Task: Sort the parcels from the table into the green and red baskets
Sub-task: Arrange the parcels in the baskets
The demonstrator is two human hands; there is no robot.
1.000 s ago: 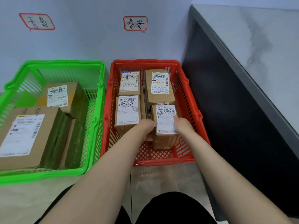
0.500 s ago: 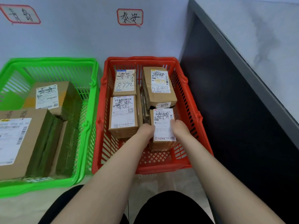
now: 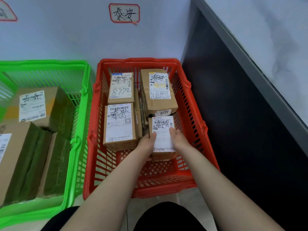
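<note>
Small brown cardboard parcel with a white label (image 3: pixel 164 139) is now lowered further into the red plastic basket (image 3: pixel 196 104), front right, just beside three other brown parcels. It's gripped on both sides by the left hand (image 3: pixel 147 144) and right hand (image 3: pixel 177 141), not let go yet. Looks basically placed, so release is probably next. Green plastic basket (image 3: pixel 81 114) isn't touched.

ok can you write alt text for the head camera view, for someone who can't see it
Seen from above, a person's left hand and right hand hold a small labelled parcel in the near right corner of a red basket, beside three other parcels. A green basket on the left holds larger boxes, and a grey table stands on the right.
</note>
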